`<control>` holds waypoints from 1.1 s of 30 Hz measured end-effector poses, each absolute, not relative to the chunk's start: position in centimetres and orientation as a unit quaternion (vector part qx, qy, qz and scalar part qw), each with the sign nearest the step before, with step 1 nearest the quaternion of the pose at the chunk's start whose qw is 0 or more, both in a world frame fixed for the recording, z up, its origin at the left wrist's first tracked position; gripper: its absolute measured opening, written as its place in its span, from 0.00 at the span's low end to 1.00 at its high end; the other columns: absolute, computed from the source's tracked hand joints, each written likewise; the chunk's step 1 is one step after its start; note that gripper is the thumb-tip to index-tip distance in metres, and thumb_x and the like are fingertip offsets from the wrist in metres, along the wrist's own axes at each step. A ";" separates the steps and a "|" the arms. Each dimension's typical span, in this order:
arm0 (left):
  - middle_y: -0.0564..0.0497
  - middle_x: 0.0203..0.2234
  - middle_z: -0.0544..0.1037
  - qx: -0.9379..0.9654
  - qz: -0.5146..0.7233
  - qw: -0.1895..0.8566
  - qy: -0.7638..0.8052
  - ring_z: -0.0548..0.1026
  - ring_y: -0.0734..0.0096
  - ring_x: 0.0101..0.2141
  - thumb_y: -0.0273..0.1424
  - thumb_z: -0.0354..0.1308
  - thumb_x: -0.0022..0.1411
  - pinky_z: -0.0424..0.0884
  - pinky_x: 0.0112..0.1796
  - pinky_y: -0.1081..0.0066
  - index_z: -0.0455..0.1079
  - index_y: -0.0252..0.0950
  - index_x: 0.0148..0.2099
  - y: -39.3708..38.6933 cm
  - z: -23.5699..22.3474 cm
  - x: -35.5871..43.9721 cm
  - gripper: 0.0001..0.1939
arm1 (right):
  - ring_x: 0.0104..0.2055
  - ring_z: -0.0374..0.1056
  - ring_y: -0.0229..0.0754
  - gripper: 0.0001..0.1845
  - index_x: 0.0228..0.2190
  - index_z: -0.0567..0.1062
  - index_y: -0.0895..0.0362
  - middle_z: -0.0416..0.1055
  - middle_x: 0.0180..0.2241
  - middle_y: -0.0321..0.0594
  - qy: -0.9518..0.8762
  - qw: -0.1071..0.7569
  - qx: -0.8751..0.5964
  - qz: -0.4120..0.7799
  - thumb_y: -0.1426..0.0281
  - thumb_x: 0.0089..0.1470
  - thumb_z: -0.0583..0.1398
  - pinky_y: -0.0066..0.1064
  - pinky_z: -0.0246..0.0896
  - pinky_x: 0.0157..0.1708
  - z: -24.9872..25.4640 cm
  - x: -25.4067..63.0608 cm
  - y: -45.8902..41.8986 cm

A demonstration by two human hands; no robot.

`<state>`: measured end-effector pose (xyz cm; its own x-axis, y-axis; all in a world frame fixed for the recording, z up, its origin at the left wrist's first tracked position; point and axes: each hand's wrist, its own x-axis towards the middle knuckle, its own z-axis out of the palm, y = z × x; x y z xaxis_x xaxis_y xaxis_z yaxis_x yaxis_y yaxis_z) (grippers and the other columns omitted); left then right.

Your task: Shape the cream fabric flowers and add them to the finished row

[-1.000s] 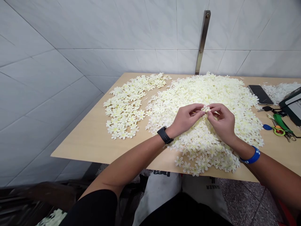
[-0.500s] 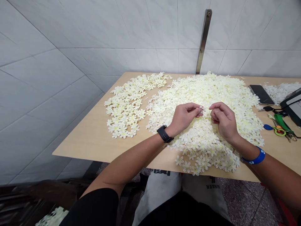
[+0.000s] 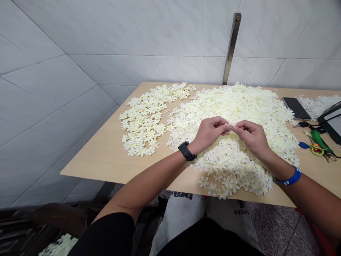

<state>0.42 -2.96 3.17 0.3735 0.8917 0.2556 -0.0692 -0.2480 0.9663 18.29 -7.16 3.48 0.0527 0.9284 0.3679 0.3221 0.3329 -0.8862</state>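
Observation:
My left hand (image 3: 210, 131) is closed in a pinch over the big heap of white artificial flowers (image 3: 221, 158), holding a small white flower mostly covered by the fingers. Against it, fingertip to fingertip, my right hand (image 3: 252, 138) pinches too; what sits between its thumb and forefinger is too small and hidden to make out. Both hands hover above the middle of the heap. A thinner, curved spread of yellow-centred white flowers (image 3: 144, 122) lies to the left on the tan tabletop (image 3: 98, 156).
On the right lie a dark phone (image 3: 296, 108), a pile of small white pieces (image 3: 318, 105), a dark box (image 3: 331, 122) and keys with a green holder (image 3: 319, 139). A tiled wall (image 3: 119, 35) with a metal bar (image 3: 231, 48) stands behind. More flowers (image 3: 60, 245) are low at left.
My right hand was curled and apart from the left; its thumb and forefinger have come left to meet the left fingertips. My left hand stays nearly in place, still pinching.

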 end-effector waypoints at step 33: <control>0.49 0.37 0.82 0.724 0.466 0.408 0.305 0.78 0.71 0.39 0.32 0.61 0.67 0.73 0.43 0.70 0.76 0.37 0.39 -2.4 3.2 0.0 0.05 | 0.27 0.63 0.39 0.19 0.23 0.77 0.54 0.71 0.22 0.36 -0.599 0.552 -0.525 0.248 0.53 0.49 0.72 0.32 0.59 0.29 3.4 18.0 -7.5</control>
<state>0.03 -2.36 3.17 0.3804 0.8210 0.4258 0.0605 -0.4816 0.8743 17.97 -7.52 3.39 0.1603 0.9021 0.4007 0.3537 0.3265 -0.8765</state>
